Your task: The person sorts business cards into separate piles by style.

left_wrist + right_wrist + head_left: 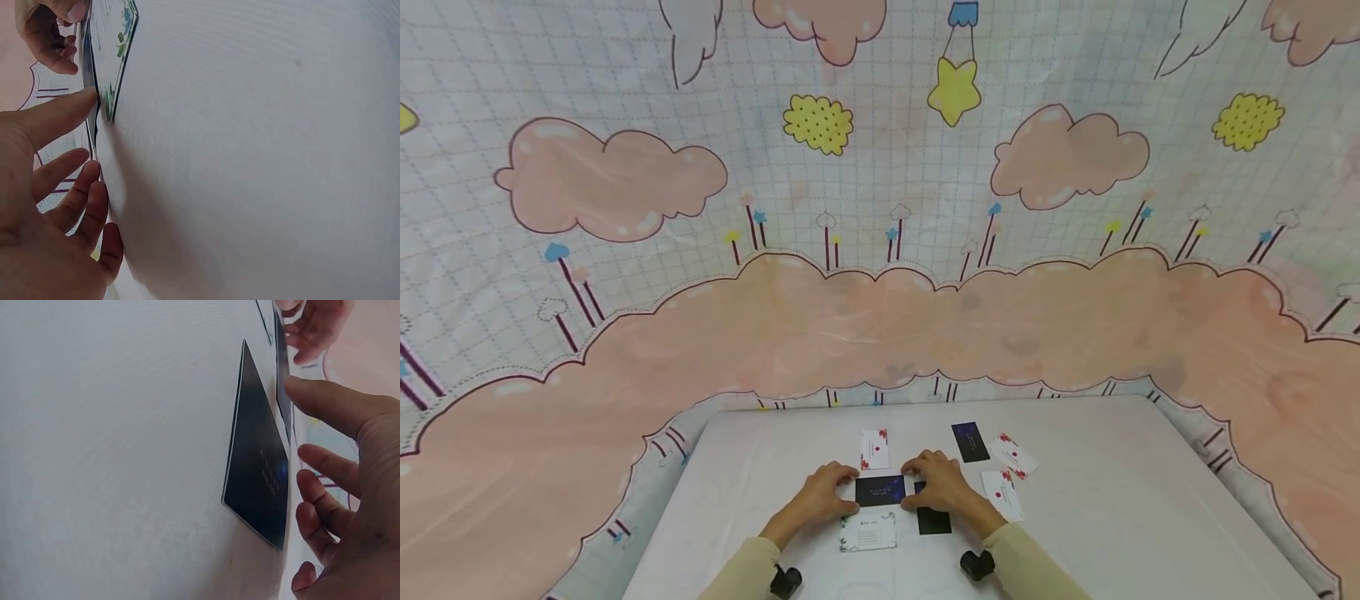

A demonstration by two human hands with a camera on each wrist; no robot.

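Observation:
A dark blue business card (880, 491) lies crosswise on the white table between my two hands. My left hand (822, 493) is at its left end, thumb by the lower corner and forefinger by the upper one. At the right end is my right hand (942, 485), its thumb tip close to the card's edge. In both wrist views the fingers are spread and relaxed. A second dark card (259, 456) lies under the right palm, partly covered by that hand in the head view. Just below the middle card is a white card with green leaves (868, 532).
A white card with red flowers (874, 449) lies above the middle card. Toward the right are another dark card (971, 442) and two more red-flowered white cards, one of them here (1002, 495). A cloud-patterned cloth (880, 325) hangs behind the table (1112, 500).

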